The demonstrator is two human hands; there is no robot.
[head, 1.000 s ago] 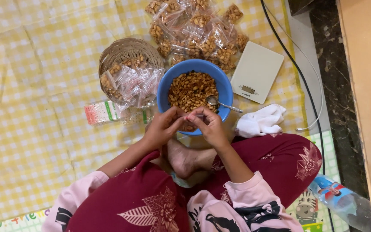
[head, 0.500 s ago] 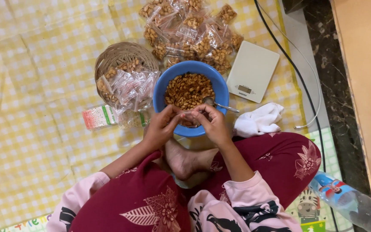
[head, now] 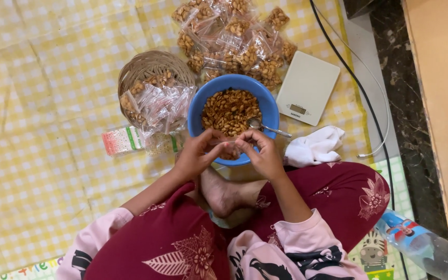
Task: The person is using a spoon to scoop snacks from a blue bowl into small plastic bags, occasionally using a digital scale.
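My left hand (head: pixel 197 153) and my right hand (head: pixel 262 154) meet over the near rim of a blue bowl (head: pixel 199 102) full of roasted peanuts (head: pixel 230 111). Together they pinch a small clear plastic bag of peanuts (head: pixel 227 148) along its top edge. A metal spoon (head: pixel 265 126) lies in the bowl just beyond my right hand. I sit cross-legged in dark red trousers, one bare foot (head: pixel 220 193) under my hands.
A wicker basket (head: pixel 146 67) with small filled and empty bags stands left of the bowl. A pile of filled peanut bags (head: pixel 234 41) lies behind it. A white kitchen scale (head: pixel 308 87), a white cloth (head: pixel 315 147), a cable (head: pixel 359 78) and a plastic bottle (head: pixel 416 246) lie right.
Both hands stay together on the small bag, with only slight shifts of the fingers along its top. The view has drifted a little.
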